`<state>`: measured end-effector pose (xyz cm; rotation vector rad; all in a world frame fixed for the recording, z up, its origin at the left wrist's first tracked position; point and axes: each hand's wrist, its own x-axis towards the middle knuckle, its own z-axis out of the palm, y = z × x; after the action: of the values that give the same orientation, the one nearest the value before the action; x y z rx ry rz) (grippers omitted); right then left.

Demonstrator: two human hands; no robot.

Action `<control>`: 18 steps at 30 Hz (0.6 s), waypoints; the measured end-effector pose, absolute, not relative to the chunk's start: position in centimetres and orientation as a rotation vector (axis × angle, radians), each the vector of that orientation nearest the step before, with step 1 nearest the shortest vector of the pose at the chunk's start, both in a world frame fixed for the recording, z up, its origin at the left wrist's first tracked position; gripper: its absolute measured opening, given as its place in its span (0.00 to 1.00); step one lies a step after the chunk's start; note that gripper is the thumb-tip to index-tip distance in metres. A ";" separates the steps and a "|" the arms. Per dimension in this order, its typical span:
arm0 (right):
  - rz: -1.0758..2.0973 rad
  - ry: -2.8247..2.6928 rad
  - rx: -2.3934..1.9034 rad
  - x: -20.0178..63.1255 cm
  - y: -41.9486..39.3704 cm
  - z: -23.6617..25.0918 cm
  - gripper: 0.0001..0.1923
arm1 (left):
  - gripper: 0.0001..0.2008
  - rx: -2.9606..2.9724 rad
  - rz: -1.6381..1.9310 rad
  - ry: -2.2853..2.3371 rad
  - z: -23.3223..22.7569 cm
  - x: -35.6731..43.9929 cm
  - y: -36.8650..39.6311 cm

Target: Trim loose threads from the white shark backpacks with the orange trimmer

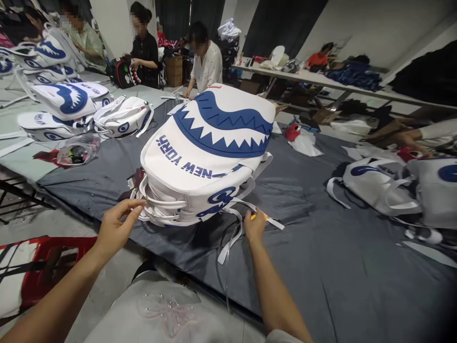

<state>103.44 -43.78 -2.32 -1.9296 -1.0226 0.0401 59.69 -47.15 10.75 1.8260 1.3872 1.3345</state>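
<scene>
Both forearms are bare, with no sleeves reaching the wrists. The left hand (116,226) and the right hand (254,227) wear no gloves, rings or watch. A pale grey garment (157,309) covers the lap, stitched with a faint pink flower and small pearl beads.
</scene>
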 end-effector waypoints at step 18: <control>-0.506 -2.244 -2.421 92.3 -42.3 21.1 0.14 | 0.09 2.428 0.036 0.932 20.9 79.4 -35.0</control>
<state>92.30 -42.28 21.10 -2.4208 -2.2443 -0.5062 79.39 -35.00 20.86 2.4279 0.9321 0.0361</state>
